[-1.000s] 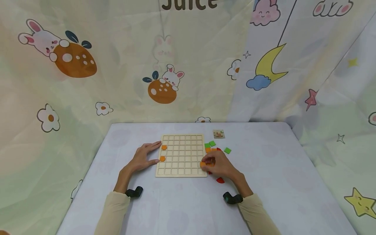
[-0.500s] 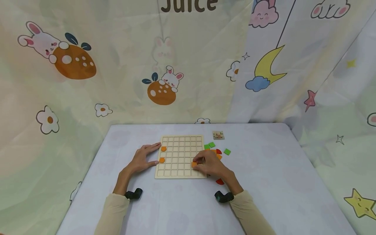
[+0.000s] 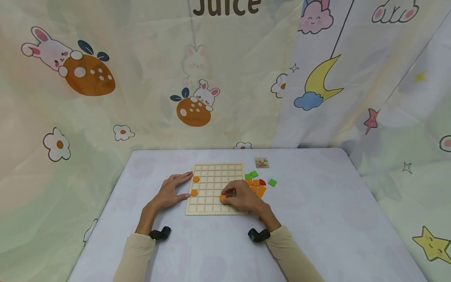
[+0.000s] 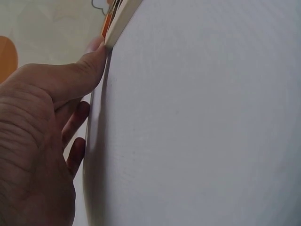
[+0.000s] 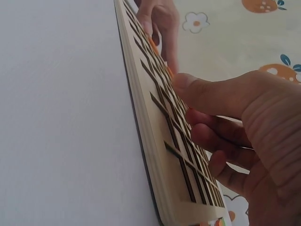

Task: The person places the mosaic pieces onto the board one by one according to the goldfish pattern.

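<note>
A pale wooden board (image 3: 211, 210) with a grid of square cells lies on the white table. My left hand (image 3: 171, 190) rests at its left edge, fingers extended and thumb touching the rim; the left wrist view shows the thumb (image 4: 89, 70) right at the board's edge. My right hand (image 3: 243, 196) pinches a round orange piece (image 3: 222, 198) between thumb and fingertips, over the right-middle cells. In the right wrist view the thumb (image 5: 211, 94) hides most of that piece. Two more orange pieces, an upper one (image 3: 196, 179) and a lower one (image 3: 194, 192), sit in the left column.
Right of the board lie several orange pieces (image 3: 261, 191), green squares (image 3: 272, 182) and a red quarter-round piece (image 3: 262, 182). A small patterned card (image 3: 262, 162) is behind them. A printed cloth (image 3: 148, 102) hangs at the table's far edge.
My right hand has carried the round orange piece leftward from the board's right edge across the cells, uncovering the loose pieces beside it. The left hand has stayed at the left edge.
</note>
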`<action>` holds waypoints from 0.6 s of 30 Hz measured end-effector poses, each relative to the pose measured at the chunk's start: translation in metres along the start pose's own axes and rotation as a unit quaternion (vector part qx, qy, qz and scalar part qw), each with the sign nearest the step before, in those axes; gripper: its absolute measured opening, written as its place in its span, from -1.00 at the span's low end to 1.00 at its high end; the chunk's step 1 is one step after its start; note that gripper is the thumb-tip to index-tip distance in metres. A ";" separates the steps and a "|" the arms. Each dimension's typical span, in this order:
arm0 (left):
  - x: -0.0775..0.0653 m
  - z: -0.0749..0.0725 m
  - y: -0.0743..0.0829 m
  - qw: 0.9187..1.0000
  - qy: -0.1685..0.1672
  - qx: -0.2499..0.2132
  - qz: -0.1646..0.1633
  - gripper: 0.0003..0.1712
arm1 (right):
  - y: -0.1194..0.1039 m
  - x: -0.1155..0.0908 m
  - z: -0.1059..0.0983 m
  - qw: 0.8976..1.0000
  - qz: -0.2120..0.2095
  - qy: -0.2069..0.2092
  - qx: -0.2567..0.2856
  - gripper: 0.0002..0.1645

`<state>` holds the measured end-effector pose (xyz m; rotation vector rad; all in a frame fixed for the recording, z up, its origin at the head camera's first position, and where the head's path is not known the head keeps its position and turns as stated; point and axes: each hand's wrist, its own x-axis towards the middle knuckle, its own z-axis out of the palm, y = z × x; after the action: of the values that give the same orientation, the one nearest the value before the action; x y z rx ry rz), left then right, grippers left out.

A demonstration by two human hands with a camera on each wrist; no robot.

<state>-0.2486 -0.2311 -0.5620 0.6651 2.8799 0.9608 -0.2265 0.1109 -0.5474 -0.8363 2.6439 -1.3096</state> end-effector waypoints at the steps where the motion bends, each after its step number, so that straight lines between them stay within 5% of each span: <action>1: 0.000 0.000 0.000 1.000 0.000 0.001 0.000 -0.04 | -0.001 0.001 0.002 1.000 -0.001 -0.001 0.001 -0.80; 18: 0.000 0.001 -0.002 1.000 -0.002 0.001 -0.004 -0.03 | -0.014 0.023 0.029 1.000 -0.017 -0.009 0.012 -0.79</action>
<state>-0.2495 -0.2319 -0.5644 0.6534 2.8779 0.9546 -0.2307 0.0714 -0.5513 -0.8902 2.6063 -1.3333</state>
